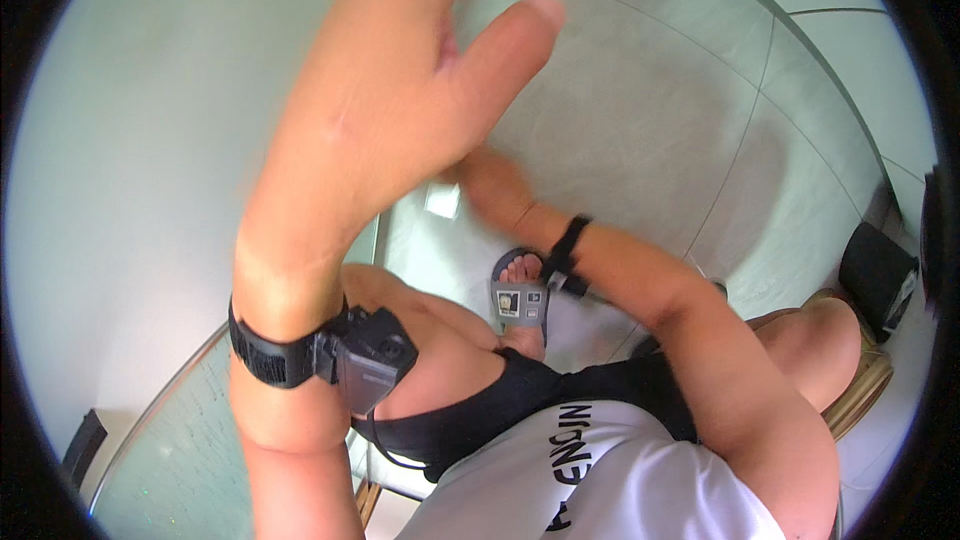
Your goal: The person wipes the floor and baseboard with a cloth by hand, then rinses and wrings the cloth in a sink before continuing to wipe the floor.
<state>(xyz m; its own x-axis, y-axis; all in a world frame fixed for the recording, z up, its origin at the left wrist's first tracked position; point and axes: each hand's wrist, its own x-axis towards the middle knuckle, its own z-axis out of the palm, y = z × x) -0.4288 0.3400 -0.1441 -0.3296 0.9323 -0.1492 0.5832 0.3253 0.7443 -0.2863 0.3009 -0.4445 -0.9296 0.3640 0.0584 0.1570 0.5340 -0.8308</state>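
Large and close to the camera, my left hand (382, 82) is raised with its back towards me. Its thumb stands apart from the fingers, whose tips reach the top edge of the view, and nothing shows between them. A black strap with a small camera-like device (367, 360) circles the left wrist. Lower and farther off, my right hand (499, 187) is blurred and partly covered by the left one. Its fingers are hidden, so whether it holds anything cannot be seen. Beside it is a small bright square patch (442, 200). Another black strap (568, 255) is on the right wrist.
A smooth pale surface (150, 127) fills the left side, with a glass-like panel edge (165, 397) below. Grey floor tiles (637, 105) lie beyond my hands. My sandalled foot (521, 292) is below. At right are a black box-like object (877, 277) and a wooden seat edge (862, 390).
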